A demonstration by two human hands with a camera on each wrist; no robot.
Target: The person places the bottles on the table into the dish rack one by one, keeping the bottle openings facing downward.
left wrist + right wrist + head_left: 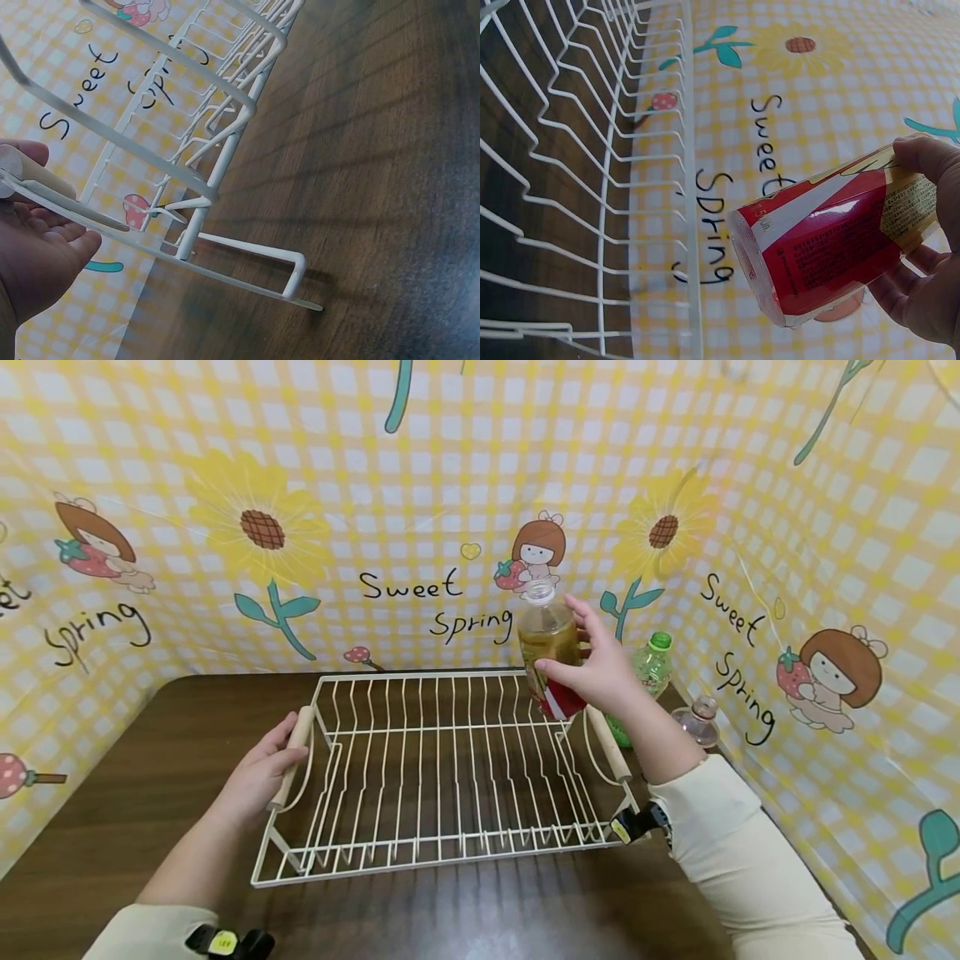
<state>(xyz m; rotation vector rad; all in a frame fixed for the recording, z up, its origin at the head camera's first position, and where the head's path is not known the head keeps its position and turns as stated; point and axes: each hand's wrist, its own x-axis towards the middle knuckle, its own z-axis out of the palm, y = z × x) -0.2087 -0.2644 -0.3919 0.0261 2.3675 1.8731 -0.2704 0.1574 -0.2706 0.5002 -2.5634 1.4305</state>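
A white wire dish rack (438, 728) with wooden side handles stands on the brown table. My left hand (258, 777) holds its left wooden handle (298, 739), and in the left wrist view the thumb lies on one side of that handle (41, 176) and the fingers on the other. Above the rack's back right corner, my right hand (606, 668) grips a clear plastic bottle (550, 647) with a red and gold label, neck up and slightly tilted. The right wrist view shows the bottle's base (754, 274) apart from the wires; part of its upper end is out of frame.
Behind the right arm stand a green plastic bottle (651, 667) with a green cap and a clear bottle (699, 722), both partly hidden. A yellow checked cloth wall (420, 510) surrounds the table (450, 918) at the back and sides.
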